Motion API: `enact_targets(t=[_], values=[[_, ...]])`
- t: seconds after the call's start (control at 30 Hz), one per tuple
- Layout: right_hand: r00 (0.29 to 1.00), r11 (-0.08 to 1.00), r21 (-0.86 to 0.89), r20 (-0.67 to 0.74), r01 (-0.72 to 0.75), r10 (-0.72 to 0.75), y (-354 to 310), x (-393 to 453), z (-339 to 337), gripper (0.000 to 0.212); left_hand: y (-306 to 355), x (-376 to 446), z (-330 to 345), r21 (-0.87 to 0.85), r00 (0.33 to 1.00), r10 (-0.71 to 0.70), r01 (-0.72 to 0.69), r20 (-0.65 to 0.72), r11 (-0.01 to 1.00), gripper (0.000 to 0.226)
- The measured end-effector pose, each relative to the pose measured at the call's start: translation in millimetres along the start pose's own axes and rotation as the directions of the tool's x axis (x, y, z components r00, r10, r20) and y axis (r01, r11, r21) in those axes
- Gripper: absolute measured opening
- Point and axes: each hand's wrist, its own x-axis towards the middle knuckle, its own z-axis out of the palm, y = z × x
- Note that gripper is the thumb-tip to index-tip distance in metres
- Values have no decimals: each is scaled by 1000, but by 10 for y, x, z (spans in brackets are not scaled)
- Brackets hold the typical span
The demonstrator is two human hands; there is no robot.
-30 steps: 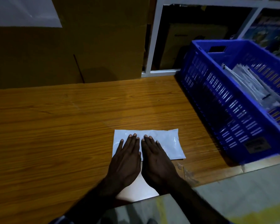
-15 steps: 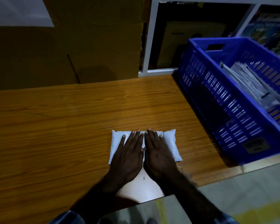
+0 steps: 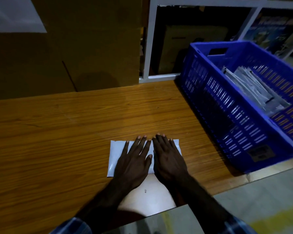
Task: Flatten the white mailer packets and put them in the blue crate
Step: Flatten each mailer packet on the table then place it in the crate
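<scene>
Flattening step: your left hand [image 3: 134, 162] and right hand [image 3: 167, 157] press the white mailer packet [image 3: 115, 154], fingers straight, near the surface's front edge. Next, seemingly flat, lift it into the blue crate [image 3: 227, 105] at right.

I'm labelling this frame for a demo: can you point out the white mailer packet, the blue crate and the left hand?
white mailer packet [image 3: 115, 156]: head view, bare left part of its top face.
blue crate [image 3: 227, 105]: head view, slotted near side wall.
left hand [image 3: 134, 159]: head view, back of the hand, flat on the packet.
</scene>
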Motion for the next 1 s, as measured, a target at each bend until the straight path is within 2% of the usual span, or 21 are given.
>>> enact_targets(t=[0.17,0.4,0.5,0.67,1.0], values=[[999,999,32,-36,-26,27,-34,-26,-3,55,-3,0,-7,-13,1000,15,-16,-27,1000,56],[999,997,58,-30,-42,43,-49,-30,-34,58,8,14,-15,8,999,1,-1,47,1000,61],[998,997,71,-46,-37,41,-16,-5,-86,56,76,47,-69,9,1000,2,-3,30,1000,61],[988,989,44,-53,-143,145,112,2,-80,57,235,157,-99,25,997,72,-71,-5,997,54],[990,1000,-9,-140,-29,27,203,-106,16,52,209,136,-74,27,995,92,-93,49,995,62]])
